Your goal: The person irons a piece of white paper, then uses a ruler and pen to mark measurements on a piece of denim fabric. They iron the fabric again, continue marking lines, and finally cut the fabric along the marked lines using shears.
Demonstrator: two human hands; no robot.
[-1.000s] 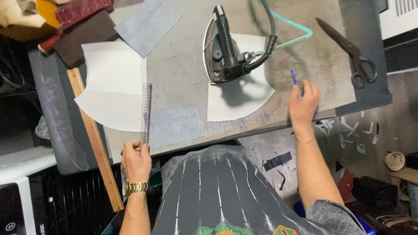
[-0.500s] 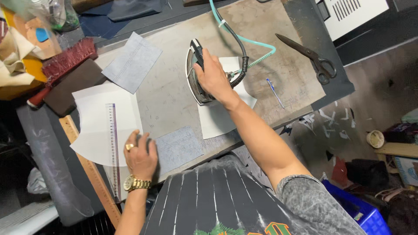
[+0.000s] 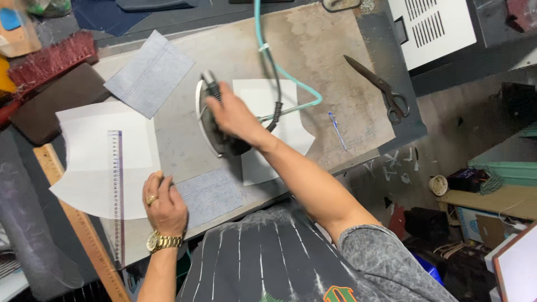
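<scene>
No container is seen on the table [image 3: 335,50]; the work lies flat on its worn top. The iron [image 3: 215,120] is gripped by the right hand [image 3: 235,114], the fingers closed around its dark handle, the arm stretched forward across the body from the lower right. The iron stands near the middle of the table, its sole partly over a white paper piece [image 3: 274,131] and partly on bare board. A teal hose [image 3: 279,67] and a dark cord are run from the iron up to the far edge. The left hand [image 3: 163,204] is laid palm down, fingers loosely bent, gripping nothing — it rests where a second white paper [image 3: 103,162] meets a grey cloth piece [image 3: 210,196] at the near edge. A clear ruler [image 3: 116,190] lies lengthwise on that paper, and a wooden ruler [image 3: 78,223] slants along the table's left rim. Another grey cloth [image 3: 148,72] is set toward the far left, well apart from the iron. To the right, scissors [image 3: 380,89] and a blue pen [image 3: 337,130] are left lying — both clear of the hands.
</scene>
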